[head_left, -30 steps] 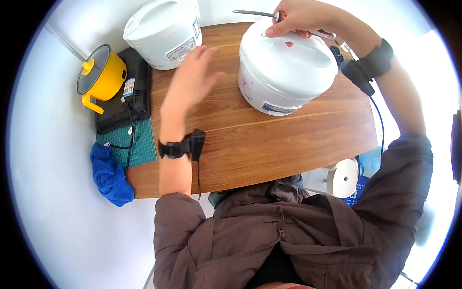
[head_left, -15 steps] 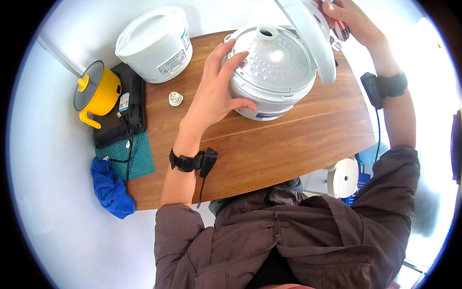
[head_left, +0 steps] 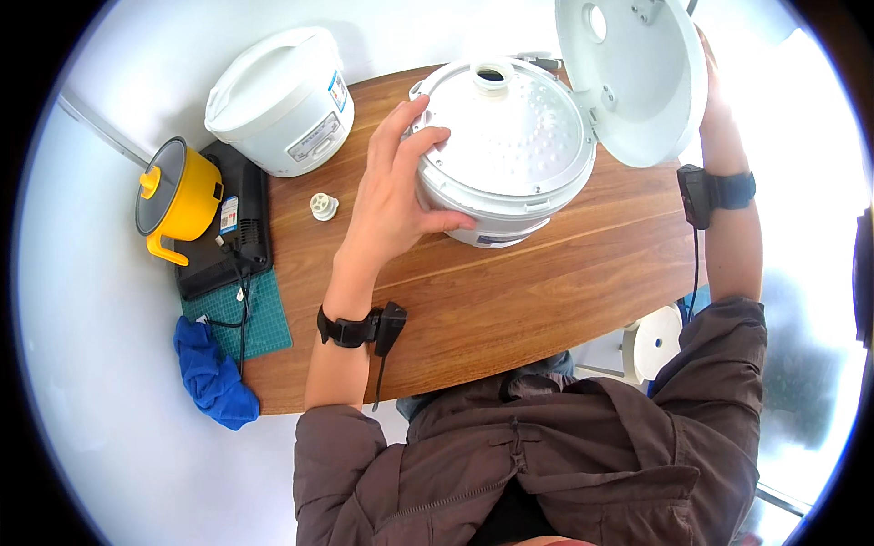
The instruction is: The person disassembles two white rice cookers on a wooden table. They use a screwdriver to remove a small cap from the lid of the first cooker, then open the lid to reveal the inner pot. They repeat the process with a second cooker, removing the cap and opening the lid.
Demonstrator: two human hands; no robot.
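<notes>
A white rice cooker [head_left: 496, 205] stands toward the back of the wooden table. Its outer lid [head_left: 637, 100] is swung up to the right, baring a dimpled metal inner lid [head_left: 519, 136] with a round white vent neck [head_left: 492, 76]. My left hand [head_left: 391, 187] grips the cooker's left side, fingertips on the rim and inner lid, thumb against the front wall. At the raised lid's right edge my right hand [head_left: 715, 86] shows only in part; its fingers, and anything in them, are hidden behind the lid.
A small white ribbed cap [head_left: 323, 207] lies left of my left forearm. Farther left are a lidded white pot body [head_left: 282, 109], a yellow pot [head_left: 187, 196] on a black appliance [head_left: 241, 250], a green cutting mat [head_left: 269, 318] and a blue cloth [head_left: 214, 378].
The outer lid has tilted farther right, showing its inner face. My right hand, which held something red and black, has gone behind it. My left hand stays on the cooker.
</notes>
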